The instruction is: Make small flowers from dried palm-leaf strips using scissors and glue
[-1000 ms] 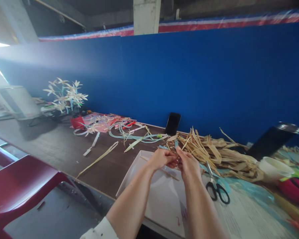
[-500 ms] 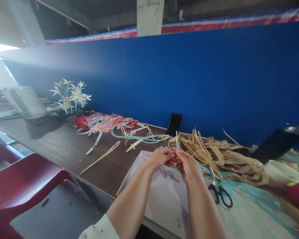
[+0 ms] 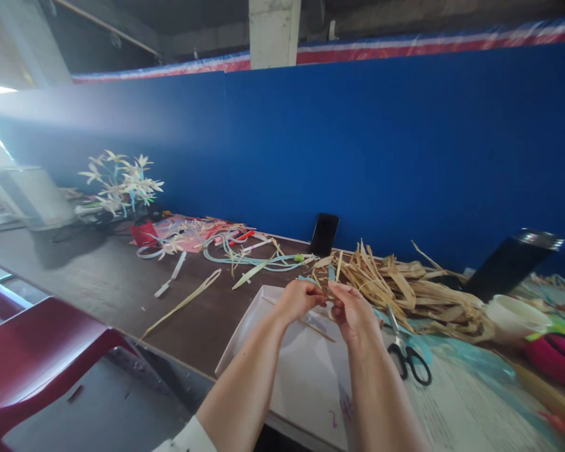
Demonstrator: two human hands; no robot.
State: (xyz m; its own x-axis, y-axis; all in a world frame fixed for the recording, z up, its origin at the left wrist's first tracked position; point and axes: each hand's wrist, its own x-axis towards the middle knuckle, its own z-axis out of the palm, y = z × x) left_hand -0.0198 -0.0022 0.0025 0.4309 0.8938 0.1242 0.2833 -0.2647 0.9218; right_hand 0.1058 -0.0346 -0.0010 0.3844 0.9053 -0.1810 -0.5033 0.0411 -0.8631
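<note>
Pinching a thin dried leaf strip between both sets of fingertips, I hold my left hand and right hand clenched on it above the white tray. Just right lie scissors; beyond, a straw pile.

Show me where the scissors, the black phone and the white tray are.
scissors [image 3: 408,362], head view, on the black handle loops.
black phone [image 3: 324,234], head view, middle of its dark screen.
white tray [image 3: 245,329], head view, on its bare left rim.
</note>
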